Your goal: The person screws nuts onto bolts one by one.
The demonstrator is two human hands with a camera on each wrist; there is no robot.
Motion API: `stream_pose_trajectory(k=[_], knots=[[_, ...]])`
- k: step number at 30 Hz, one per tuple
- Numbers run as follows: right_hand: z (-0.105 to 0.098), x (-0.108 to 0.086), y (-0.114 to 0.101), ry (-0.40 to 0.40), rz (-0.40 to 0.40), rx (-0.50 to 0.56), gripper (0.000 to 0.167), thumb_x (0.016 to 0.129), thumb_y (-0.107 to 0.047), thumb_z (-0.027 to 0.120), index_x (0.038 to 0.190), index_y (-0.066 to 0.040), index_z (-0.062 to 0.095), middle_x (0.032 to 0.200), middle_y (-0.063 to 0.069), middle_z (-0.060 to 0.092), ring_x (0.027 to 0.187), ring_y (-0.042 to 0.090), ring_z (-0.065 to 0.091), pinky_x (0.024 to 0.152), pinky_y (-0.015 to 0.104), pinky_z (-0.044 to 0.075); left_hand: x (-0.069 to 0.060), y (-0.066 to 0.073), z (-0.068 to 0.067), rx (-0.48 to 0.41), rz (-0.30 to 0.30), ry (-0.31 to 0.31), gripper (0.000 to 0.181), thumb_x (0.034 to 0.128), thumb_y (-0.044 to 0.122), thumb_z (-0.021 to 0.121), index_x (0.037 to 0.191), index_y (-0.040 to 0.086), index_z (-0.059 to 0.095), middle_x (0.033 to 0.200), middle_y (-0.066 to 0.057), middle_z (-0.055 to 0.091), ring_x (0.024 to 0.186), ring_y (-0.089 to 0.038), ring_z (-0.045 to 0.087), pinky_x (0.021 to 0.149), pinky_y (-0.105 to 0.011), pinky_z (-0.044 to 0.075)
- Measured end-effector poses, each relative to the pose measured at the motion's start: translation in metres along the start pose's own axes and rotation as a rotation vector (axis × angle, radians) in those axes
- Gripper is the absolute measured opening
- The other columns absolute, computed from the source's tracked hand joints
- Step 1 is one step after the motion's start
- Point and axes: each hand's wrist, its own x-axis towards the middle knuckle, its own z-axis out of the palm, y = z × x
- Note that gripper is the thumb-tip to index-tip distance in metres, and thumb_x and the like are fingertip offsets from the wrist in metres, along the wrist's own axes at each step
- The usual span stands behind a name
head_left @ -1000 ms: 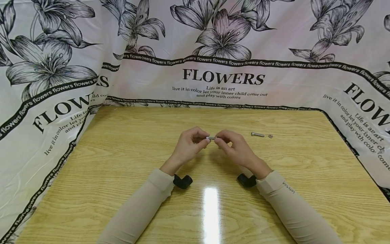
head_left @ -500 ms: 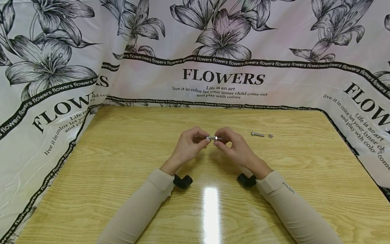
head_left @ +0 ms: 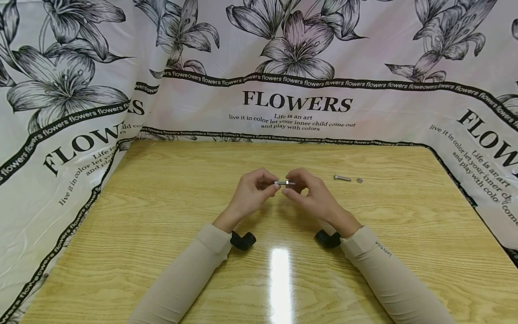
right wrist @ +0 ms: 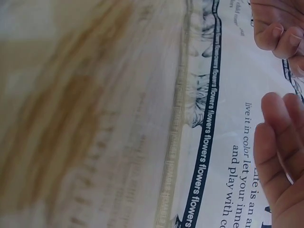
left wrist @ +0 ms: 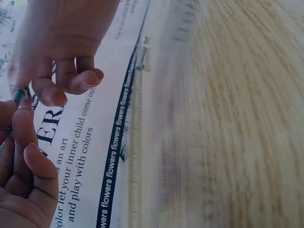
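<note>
My left hand (head_left: 254, 191) pinches a small metal bolt (head_left: 281, 183) by its head end, and the bolt lies level, pointing right. A hex nut (head_left: 287, 183) sits on the shank, with the threaded end sticking out past it. Around the nut, the thumb and forefinger of my right hand (head_left: 309, 191) stand apart, with a gap showing on both sides of it. In the left wrist view the bolt (left wrist: 19, 96) shows at the left edge between the two hands. The right wrist view catches only some fingers of each hand; bolt and nut are out of sight there.
A second bolt (head_left: 342, 178) and a loose nut (head_left: 359, 180) lie on the wooden table (head_left: 182, 202) to the right of the hands. A white flower-printed cloth (head_left: 297, 108) borders the table at the back and sides. Black wrist mounts (head_left: 243, 241) hang below both wrists.
A second ago the right fingers covered the nut on the bolt. They have since spread apart, so the nut and bolt tip show. The left hand has stayed in place.
</note>
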Motion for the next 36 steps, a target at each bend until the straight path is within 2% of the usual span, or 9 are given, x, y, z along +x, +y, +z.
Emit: stream_pose_trajectory(k=[6, 9, 12, 18, 22, 26, 30, 33, 36], knots=[[0.001, 0.0, 0.001, 0.006, -0.051, 0.016, 0.019, 0.094, -0.01, 0.061, 0.112, -0.008, 0.055, 0.095, 0.004, 0.065, 0.079, 0.016, 0.063, 0.069, 0.034, 0.051, 0.0, 0.0, 0.0, -0.001, -0.004, -0.002, 0.012, 0.0895, -0.003, 0.063, 0.101, -0.006, 0.064, 0.088, -0.02, 0.067, 0.074, -0.035, 0.063, 0.066, -0.03, 0.052], [0.001, 0.0, 0.002, -0.008, -0.025, 0.008, 0.011, 0.098, -0.013, 0.056, 0.106, -0.007, 0.059, 0.092, 0.007, 0.065, 0.077, 0.014, 0.061, 0.067, 0.036, 0.051, -0.001, 0.001, 0.0, -0.007, -0.007, -0.001, 0.011, 0.0896, -0.003, 0.063, 0.1, -0.006, 0.064, 0.088, -0.02, 0.067, 0.075, -0.038, 0.063, 0.065, -0.03, 0.051], [0.001, -0.001, 0.003, -0.02, 0.013, 0.0, 0.015, 0.1, -0.017, 0.052, 0.102, -0.007, 0.063, 0.092, 0.01, 0.064, 0.076, 0.013, 0.058, 0.066, 0.039, 0.049, -0.001, 0.001, 0.001, -0.011, -0.01, -0.003, 0.011, 0.0898, -0.002, 0.063, 0.1, -0.006, 0.064, 0.09, -0.023, 0.067, 0.075, -0.038, 0.063, 0.065, -0.029, 0.051], [0.0, -0.002, 0.0, -0.016, 0.046, 0.004, 0.019, 0.096, -0.018, 0.059, 0.114, -0.012, 0.058, 0.097, 0.005, 0.064, 0.078, 0.014, 0.059, 0.066, 0.039, 0.049, -0.001, 0.001, 0.001, -0.012, -0.005, -0.002, 0.011, 0.0898, -0.003, 0.062, 0.1, -0.007, 0.064, 0.09, -0.024, 0.067, 0.075, -0.035, 0.062, 0.065, -0.028, 0.051], [0.002, -0.001, -0.002, 0.005, 0.028, 0.013, 0.029, 0.091, -0.011, 0.066, 0.117, -0.01, 0.054, 0.096, 0.002, 0.063, 0.078, 0.015, 0.06, 0.066, 0.039, 0.049, 0.0, 0.001, 0.0, -0.008, -0.004, -0.002, 0.012, 0.0897, -0.003, 0.062, 0.101, -0.007, 0.064, 0.091, -0.024, 0.067, 0.074, -0.033, 0.063, 0.066, -0.028, 0.052], [0.0, 0.001, -0.019, 0.011, -0.022, 0.012, 0.021, 0.091, 0.0, 0.062, 0.111, -0.002, 0.055, 0.089, 0.007, 0.064, 0.075, 0.02, 0.061, 0.067, 0.038, 0.05, -0.001, 0.002, -0.001, -0.009, -0.009, -0.005, 0.012, 0.0899, -0.002, 0.062, 0.101, -0.007, 0.064, 0.09, -0.023, 0.067, 0.075, -0.038, 0.062, 0.065, -0.03, 0.051], [-0.001, 0.001, -0.017, -0.005, -0.028, 0.002, 0.01, 0.097, -0.007, 0.055, 0.106, -0.004, 0.06, 0.086, 0.009, 0.062, 0.073, 0.016, 0.058, 0.065, 0.037, 0.049, -0.001, 0.004, -0.001, 0.0, -0.011, -0.008, 0.012, 0.0901, -0.002, 0.062, 0.101, -0.007, 0.064, 0.088, -0.022, 0.067, 0.075, -0.041, 0.062, 0.065, -0.03, 0.051], [0.001, 0.0, 0.001, -0.016, -0.024, 0.002, 0.014, 0.1, -0.015, 0.051, 0.105, -0.008, 0.062, 0.09, 0.01, 0.062, 0.074, 0.012, 0.057, 0.066, 0.036, 0.049, -0.001, 0.003, -0.001, 0.001, -0.009, -0.012, 0.012, 0.0902, -0.002, 0.062, 0.101, -0.007, 0.064, 0.089, -0.023, 0.067, 0.075, -0.039, 0.063, 0.065, -0.029, 0.051], [0.001, 0.0, 0.002, -0.018, -0.008, 0.0, 0.014, 0.1, -0.016, 0.052, 0.108, -0.01, 0.061, 0.093, 0.009, 0.063, 0.075, 0.012, 0.057, 0.066, 0.036, 0.049, -0.001, 0.003, -0.001, -0.002, -0.005, -0.009, 0.012, 0.0901, -0.002, 0.062, 0.1, -0.007, 0.064, 0.089, -0.024, 0.067, 0.074, -0.037, 0.063, 0.064, -0.028, 0.051]])
